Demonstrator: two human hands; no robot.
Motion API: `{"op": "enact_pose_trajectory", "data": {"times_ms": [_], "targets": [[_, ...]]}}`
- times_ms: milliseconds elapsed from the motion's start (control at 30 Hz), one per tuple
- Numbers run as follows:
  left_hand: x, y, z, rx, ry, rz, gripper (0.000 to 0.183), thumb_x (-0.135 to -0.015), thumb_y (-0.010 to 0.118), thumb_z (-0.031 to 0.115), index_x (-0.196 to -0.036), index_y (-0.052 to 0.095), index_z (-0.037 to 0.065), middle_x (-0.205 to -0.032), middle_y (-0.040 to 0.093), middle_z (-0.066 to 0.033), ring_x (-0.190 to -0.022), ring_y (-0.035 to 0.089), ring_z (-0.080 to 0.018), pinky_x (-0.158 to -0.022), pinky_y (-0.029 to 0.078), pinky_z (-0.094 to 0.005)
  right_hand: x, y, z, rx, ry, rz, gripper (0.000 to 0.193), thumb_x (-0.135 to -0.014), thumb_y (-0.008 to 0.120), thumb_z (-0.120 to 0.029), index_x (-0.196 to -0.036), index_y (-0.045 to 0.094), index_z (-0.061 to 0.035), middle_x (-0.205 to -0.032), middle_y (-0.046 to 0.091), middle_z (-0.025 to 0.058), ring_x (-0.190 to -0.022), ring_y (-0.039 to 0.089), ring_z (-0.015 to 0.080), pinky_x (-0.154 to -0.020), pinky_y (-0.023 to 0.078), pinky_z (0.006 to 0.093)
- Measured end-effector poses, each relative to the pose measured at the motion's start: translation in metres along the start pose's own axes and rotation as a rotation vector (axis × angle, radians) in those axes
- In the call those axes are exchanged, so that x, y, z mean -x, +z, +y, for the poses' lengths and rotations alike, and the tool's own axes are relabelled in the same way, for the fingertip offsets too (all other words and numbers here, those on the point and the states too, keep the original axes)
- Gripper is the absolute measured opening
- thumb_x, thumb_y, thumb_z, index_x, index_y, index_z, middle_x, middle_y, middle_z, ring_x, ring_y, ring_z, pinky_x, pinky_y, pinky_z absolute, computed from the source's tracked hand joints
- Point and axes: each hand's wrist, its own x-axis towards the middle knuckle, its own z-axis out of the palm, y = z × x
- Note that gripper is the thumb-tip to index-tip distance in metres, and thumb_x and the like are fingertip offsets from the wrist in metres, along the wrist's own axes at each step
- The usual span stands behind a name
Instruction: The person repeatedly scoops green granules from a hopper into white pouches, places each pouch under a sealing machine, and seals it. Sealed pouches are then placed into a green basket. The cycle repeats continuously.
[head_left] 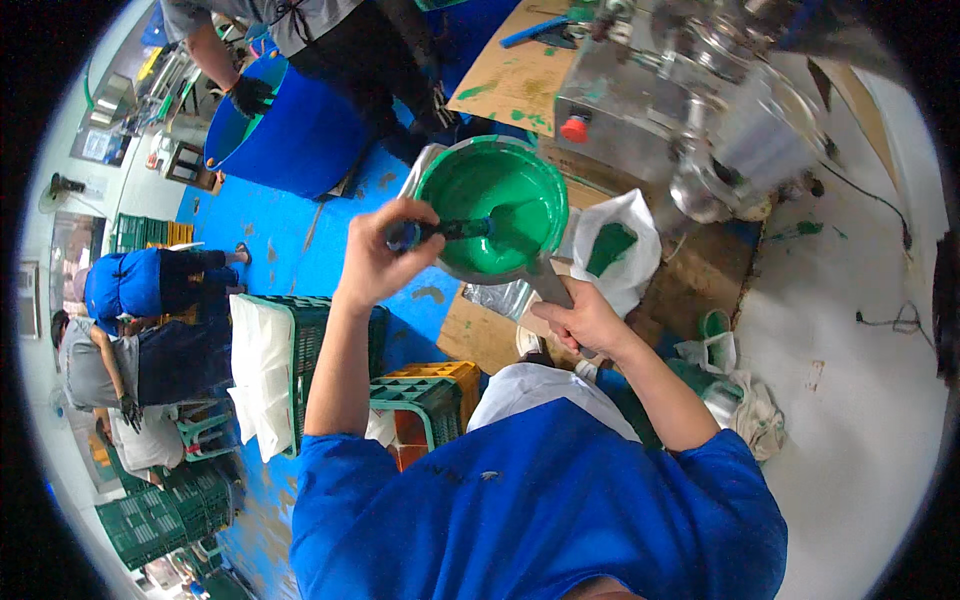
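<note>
Blue shirt fabric [530, 510] fills the bottom of my remote feed, its short sleeves ending above two bare forearms. Fingers and thumb of the left hand [385, 250] are clamped on a dark-handled tool [465, 229], its far end down in glossy green liquid [475, 185]; I cannot make out that end's exact form. Wrapped around a stout grey handle, the right hand [590, 318] holds a round dipper [498, 143] in front of the chest, the liquid pooled inside its bowl. I see the hands apart, one at the bowl's left, the other below it on the right.

Beside the dipper, a white bag [635, 275] stands with green material inside. At upper right I have a metal machine [785, 130], near a red knob [575, 128] and a green-spattered brown sheet [520, 75]. Across the blue floor [265, 245], a co-worker's black-gloved hand [250, 97] is at the rim of a large blue tub [290, 160]. Closer in, a green crate [430, 405] stands against a yellow crate [465, 380]. Farther left, another co-worker [125, 285] wears blue.
</note>
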Motion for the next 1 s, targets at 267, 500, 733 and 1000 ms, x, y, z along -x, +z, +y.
{"op": "enact_pose_trajectory", "data": {"times_ms": [267, 500, 733, 1000], "targets": [[0.045, 0.033, 0.052, 0.043, 0.209, -0.035, 0.016, -0.059, 0.066, 0.000, -0.074, 0.062, 0.002, -0.067, 0.061, -0.0076, -0.057, 0.060, -0.0154, -0.054, 0.045, -0.0253, 0.067, -0.014, 0.027, 0.033, -0.006, 0.046, 0.021, -0.084, 0.059, -0.017, -0.085, 0.046, -0.0009, -0.051, 0.045, 0.0008, -0.035, 0.041, 0.0078, -0.032, 0.033, 0.0243], [0.085, 0.087, 0.034, 0.600, -0.394, 0.346, 0.012, -0.068, 0.058, 0.002, -0.079, 0.056, 0.002, -0.063, 0.058, -0.0075, -0.042, 0.052, -0.0131, -0.037, 0.037, -0.0216, 0.112, -0.029, 0.047, -0.024, 0.019, 0.088, 0.020, -0.085, 0.060, -0.018, -0.088, 0.048, -0.0030, -0.051, 0.042, -0.0010, -0.036, 0.040, 0.0054, -0.033, 0.032, 0.0225], [0.093, 0.118, 0.022, 0.895, -0.538, 0.607, 0.010, -0.072, 0.054, 0.004, -0.081, 0.053, 0.007, -0.060, 0.053, -0.0017, -0.039, 0.051, -0.0118, -0.031, 0.032, -0.0191, 0.134, -0.041, 0.057, -0.045, -0.021, 0.103, 0.021, -0.085, 0.059, -0.019, -0.087, 0.046, -0.0029, -0.050, 0.041, -0.0016, -0.036, 0.039, 0.0050, -0.032, 0.032, 0.0211], [0.068, 0.118, 0.040, 0.913, -0.501, 0.647, 0.008, -0.072, 0.055, 0.008, -0.079, 0.053, 0.008, -0.061, 0.054, -0.0027, -0.041, 0.051, -0.0107, -0.030, 0.030, -0.0169, 0.175, -0.057, 0.073, 0.011, 0.005, 0.231, 0.018, -0.085, 0.059, -0.017, -0.081, 0.047, -0.0037, -0.050, 0.044, -0.0008, -0.035, 0.041, 0.0068, -0.032, 0.032, 0.0236]]}}
